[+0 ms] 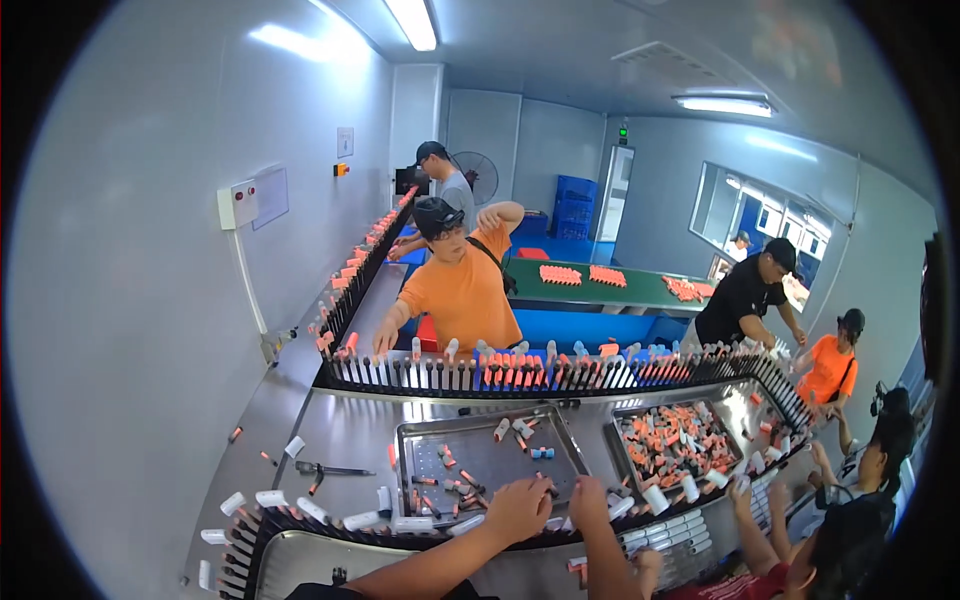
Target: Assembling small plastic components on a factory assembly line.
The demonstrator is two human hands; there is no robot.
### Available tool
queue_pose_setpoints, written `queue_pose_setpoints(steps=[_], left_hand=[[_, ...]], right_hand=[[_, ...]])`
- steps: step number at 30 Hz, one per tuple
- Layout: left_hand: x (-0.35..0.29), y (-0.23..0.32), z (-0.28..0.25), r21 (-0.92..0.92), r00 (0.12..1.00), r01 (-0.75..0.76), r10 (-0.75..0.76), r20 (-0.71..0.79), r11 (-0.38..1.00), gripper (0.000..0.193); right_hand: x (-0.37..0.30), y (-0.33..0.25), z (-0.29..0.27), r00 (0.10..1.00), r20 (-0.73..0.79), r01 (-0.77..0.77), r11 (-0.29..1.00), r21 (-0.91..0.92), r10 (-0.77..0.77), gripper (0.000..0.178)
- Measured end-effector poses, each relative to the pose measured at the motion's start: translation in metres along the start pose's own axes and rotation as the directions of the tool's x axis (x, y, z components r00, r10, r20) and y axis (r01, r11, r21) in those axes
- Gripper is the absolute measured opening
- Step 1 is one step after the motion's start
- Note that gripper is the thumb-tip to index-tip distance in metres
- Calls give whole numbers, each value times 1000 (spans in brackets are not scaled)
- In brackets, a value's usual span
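Over the near edge of a shallow metal tray [478,428], my two hands are close together. My left hand [522,507] has its fingers bent and pinched; a small dark tip shows at the fingertips, its kind unclear. Just to its right, my right hand [590,503] is also closed, and what its fingers hold, if anything, is hidden. Small orange-and-dark cylindrical pieces [466,489] lie scattered in the tray, with a few grey ones and a blue piece [542,453]. White caps [360,520] sit along the near peg conveyor in front of my hands.
A second tray [617,440] heaped with orange and white pieces [680,440] stands right. A black peg conveyor [430,376] curves around the steel table. A long dark tool [340,470] lies left. White tubes [670,535] lie near right. Co-workers [465,300] stand across and at right.
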State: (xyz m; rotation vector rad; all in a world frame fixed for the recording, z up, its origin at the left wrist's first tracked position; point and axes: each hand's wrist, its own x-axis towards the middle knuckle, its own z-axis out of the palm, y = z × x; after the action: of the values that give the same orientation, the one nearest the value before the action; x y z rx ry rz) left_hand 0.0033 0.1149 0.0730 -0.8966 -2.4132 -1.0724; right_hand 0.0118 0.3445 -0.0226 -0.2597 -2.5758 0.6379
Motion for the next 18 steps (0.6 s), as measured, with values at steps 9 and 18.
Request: queue_pose_setpoints(steps=[9,18], left_hand=[[-27,-26,22,221,994,-30,6,108,975,32],[-43,-64,51,316,867,213,-328,375,924,36]], right_hand=[[4,-10,-23,997,-77,-45,982,-186,31,18],[21,-54,-82,972,-202,144,983,116,-119,11]])
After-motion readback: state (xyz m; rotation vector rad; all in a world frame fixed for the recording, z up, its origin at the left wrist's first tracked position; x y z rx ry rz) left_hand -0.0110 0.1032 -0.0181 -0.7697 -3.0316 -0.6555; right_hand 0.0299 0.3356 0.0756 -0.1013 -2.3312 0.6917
